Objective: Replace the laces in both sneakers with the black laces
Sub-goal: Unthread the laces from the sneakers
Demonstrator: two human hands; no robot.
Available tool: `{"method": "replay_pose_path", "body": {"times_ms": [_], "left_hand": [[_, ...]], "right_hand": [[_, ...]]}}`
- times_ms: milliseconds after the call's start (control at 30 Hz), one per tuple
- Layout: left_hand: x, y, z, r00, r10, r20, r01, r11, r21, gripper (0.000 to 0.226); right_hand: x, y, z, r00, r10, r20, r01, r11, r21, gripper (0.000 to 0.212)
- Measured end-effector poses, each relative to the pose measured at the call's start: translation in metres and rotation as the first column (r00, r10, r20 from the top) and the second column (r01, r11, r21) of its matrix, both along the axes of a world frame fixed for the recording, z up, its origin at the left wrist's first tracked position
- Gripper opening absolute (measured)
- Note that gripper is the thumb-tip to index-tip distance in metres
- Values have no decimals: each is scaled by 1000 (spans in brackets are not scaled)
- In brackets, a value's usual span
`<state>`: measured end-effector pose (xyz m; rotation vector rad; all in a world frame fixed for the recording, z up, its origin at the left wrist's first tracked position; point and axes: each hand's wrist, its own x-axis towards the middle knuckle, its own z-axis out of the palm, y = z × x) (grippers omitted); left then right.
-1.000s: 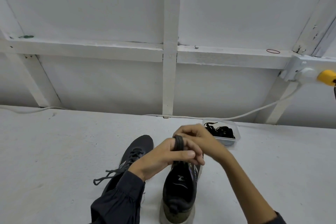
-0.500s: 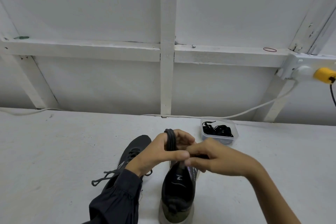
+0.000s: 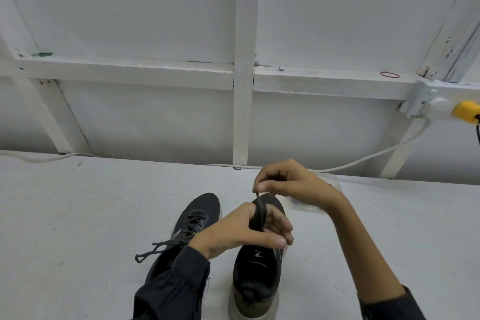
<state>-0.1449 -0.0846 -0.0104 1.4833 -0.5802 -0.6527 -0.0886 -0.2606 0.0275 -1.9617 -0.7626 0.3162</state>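
Left hand [image 3: 233, 234] is gripping the coiled lace [image 3: 259, 214], right hand [image 3: 298, 184] pinching its end; it looks limp and light, probably best held near the tip.

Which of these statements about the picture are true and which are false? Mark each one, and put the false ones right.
1. A dark lace is wound round the fingers of the left hand. True.
2. The right hand hangs empty. False: it pinches the end of the dark lace.
3. The left-side sneaker has a lace threaded through it. True.
4. The right-side sneaker lies on its side. False: it stands upright on its sole.
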Motion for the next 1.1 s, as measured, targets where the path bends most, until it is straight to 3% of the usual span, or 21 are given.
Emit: {"method": "replay_pose_path", "body": {"times_ms": [200, 267, 333, 367, 433, 500, 600, 733, 933, 1100], "left_hand": [[-1, 2, 3, 999, 37, 4, -35, 985, -171, 19], [1, 3, 4, 996, 71, -50, -82, 960, -267, 29], [4, 4, 5, 987, 112, -114, -144, 933, -330, 41], [5, 5, 5, 981, 135, -137, -176, 920, -350, 46], [9, 6, 4, 970, 182, -158, -230, 897, -377, 50], [11, 6, 3, 959, 217, -182, -274, 872, -405, 50], [13, 4, 2, 940, 248, -233, -327, 845, -422, 54], [13, 1, -1, 924, 264, -275, -362, 835, -414, 52], [8, -2, 0, 925, 287, -249, -366, 847, -385, 48], [7, 0, -1, 912, 338, -233, -404, 840, -361, 43]], "right_hand": [[-21, 20, -52, 984, -137, -109, 159, 961, 225, 13], [-33, 25, -67, 965, -206, -165, 238, 948, 211, 25], [-44, 28, -81, 946, -252, -205, 292, 937, 192, 12], [-49, 28, -86, 950, -251, -184, 286, 938, 196, 18], [-59, 29, -91, 968, -240, -71, 249, 953, 172, 30], [-66, 26, -89, 963, -260, 63, 249, 958, 141, 20], [-73, 19, -80, 897, -337, 286, 337, 940, 51, 22], [-71, 14, -69, 787, -406, 466, 417, 905, 85, 21], [-69, 33, -70, 741, -594, 313, 506, 801, 320, 4], [-75, 54, -72, 733, -680, -13, 606, 643, 468, 9]]}}
